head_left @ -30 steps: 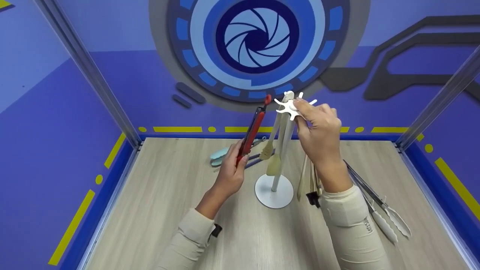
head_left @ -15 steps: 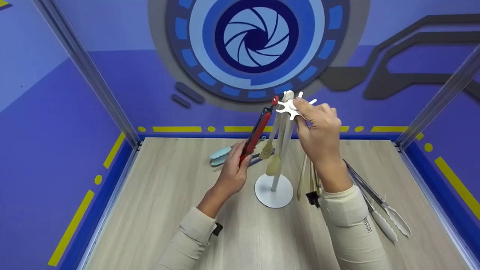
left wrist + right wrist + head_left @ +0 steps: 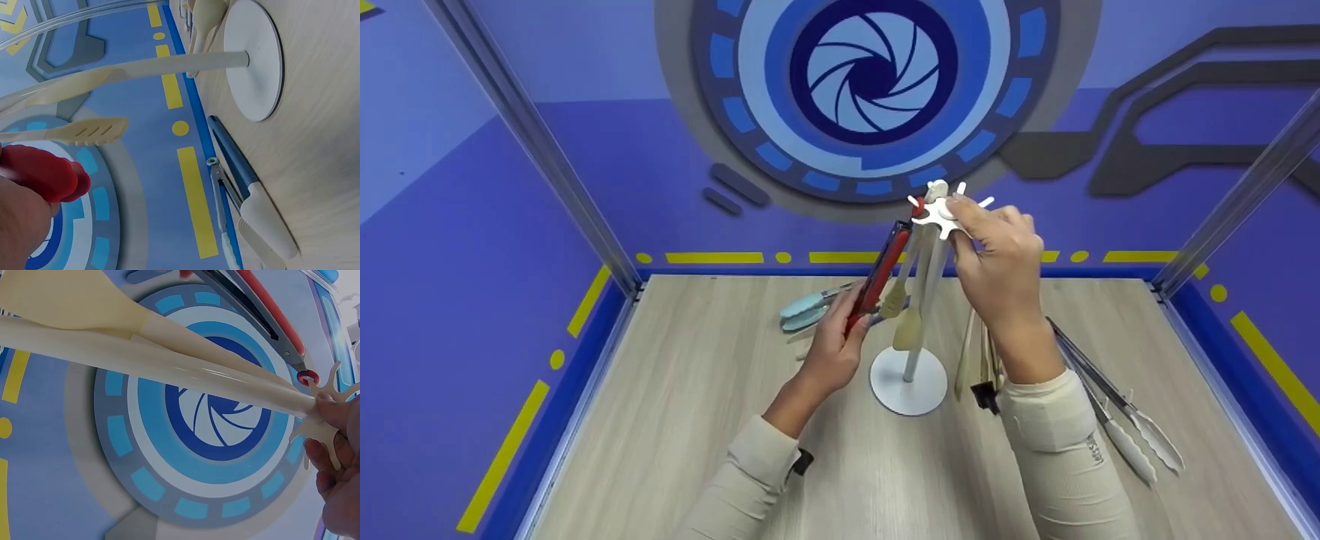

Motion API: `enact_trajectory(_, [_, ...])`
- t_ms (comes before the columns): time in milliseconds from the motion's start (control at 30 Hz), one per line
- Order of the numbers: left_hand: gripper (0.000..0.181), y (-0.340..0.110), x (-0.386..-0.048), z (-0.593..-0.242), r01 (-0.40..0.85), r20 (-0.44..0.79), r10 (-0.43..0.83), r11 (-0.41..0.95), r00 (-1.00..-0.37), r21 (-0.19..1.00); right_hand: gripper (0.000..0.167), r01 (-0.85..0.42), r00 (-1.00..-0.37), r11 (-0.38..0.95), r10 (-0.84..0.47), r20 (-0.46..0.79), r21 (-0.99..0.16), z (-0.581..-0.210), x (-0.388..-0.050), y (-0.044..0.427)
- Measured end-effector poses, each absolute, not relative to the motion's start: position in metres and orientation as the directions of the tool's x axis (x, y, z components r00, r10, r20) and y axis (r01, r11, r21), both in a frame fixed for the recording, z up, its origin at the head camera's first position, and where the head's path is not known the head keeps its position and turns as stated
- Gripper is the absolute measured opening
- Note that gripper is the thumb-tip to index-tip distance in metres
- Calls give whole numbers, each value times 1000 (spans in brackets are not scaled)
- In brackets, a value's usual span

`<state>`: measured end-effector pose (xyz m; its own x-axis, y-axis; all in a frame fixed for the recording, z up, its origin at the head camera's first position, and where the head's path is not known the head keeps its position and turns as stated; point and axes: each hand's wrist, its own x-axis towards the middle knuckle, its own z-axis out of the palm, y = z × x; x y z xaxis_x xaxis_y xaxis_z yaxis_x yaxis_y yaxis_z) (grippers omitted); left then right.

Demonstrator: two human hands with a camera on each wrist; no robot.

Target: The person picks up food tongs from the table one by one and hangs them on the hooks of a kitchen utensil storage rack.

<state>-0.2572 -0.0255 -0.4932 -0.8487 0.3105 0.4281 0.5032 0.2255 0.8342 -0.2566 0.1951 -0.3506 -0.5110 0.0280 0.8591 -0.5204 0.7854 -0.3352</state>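
Observation:
My left hand [image 3: 832, 349] grips red tongs [image 3: 882, 274] near their scalloped red heads [image 3: 42, 171], with the handle end pointing up. The red hanging ring [image 3: 307, 377] at that end is at a hook of the white utensil stand [image 3: 942, 216]; whether it is looped over the hook I cannot tell. My right hand [image 3: 1003, 277] pinches the stand's star-shaped hook top from the right. A beige slotted utensil [image 3: 93, 132] and a beige spatula [image 3: 908, 330] hang beside the pole, above the round white base [image 3: 896, 390].
Teal tongs [image 3: 804, 306] and blue-handled tongs with white heads [image 3: 264, 219] lie on the table behind my left hand. Several beige utensils [image 3: 966, 360] lie right of the base. Tongs with pale heads [image 3: 1132, 450] lie farther right. Blue walls enclose the table's back and sides.
My left hand has moved right with the red tongs, bringing their ring from left of the stand up to its hooks. The right hand stays on the top.

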Motion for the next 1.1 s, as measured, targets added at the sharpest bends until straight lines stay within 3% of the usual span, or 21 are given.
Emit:
enact_trajectory(500, [53,13,-265,-518,398,368,315,33,-875,917,26,-529,-500,772,50,864,-351,-351,-256,195])
enact_trajectory(800, [52,2,-279,-524,423,390,253,93,-886,901,26,-547,-473,754,79,878,-363,-351,-258,188])
enact_trajectory(1100, [53,5,-278,-529,381,352,265,63,-898,923,25,-572,-477,749,28,879,-334,-351,-258,190])
